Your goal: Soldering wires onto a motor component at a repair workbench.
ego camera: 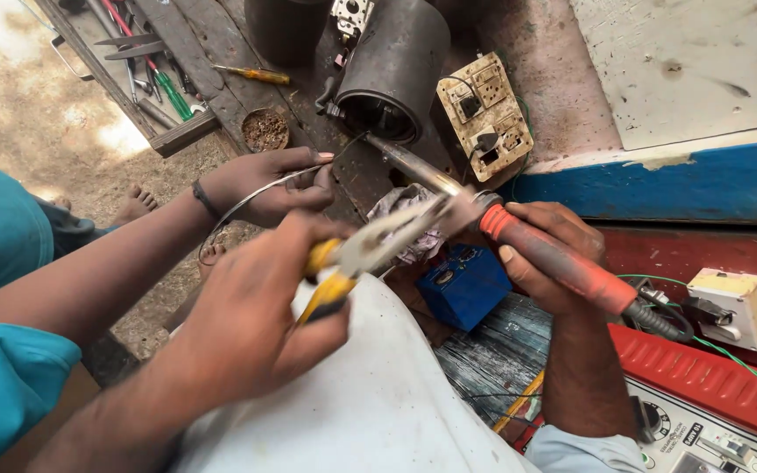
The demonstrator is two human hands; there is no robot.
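Holding a red-handled soldering iron and yellow-handled pliers together over the bench.

The right hand has its fingers wrapped tight around the iron's handle; the left hand grips the pliers, their tips meeting the iron's metal shaft. Farther left, another person's hand pinches a thin grey wire. A blue box sits just below.

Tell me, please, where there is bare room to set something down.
The pale board above the blue edge is bare. Crowded: the planks around the dark cylinder and socket board, and by the right hand holding the soldering iron.
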